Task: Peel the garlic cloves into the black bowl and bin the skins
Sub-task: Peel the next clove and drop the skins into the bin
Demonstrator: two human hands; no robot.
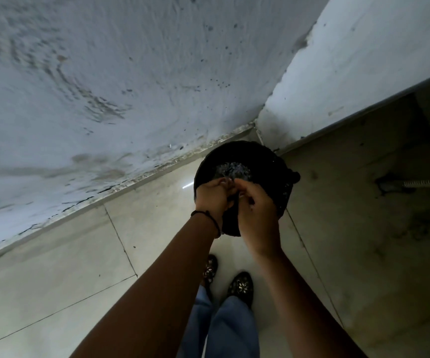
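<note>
Head view: curled fingers meet above the bin

Fingertips point(243, 184) of both hands are curled and drawn close together, touching or nearly so; whether they pinch anything cannot be told. The left hand point(212, 195) and right hand point(256, 205) sit side by side, with a dark shape point(230, 220) between the palms, too dim to identify. Beneath them stands the black bin point(265, 156), with pale skins point(232, 169) lying inside. A dark cord bracelet point(207, 215) circles the left wrist. The bin stands on the tiled floor point(79, 254), in a corner of the stained wall point(105, 73). Patterned shoes point(240, 285) show below the arms.
</note>
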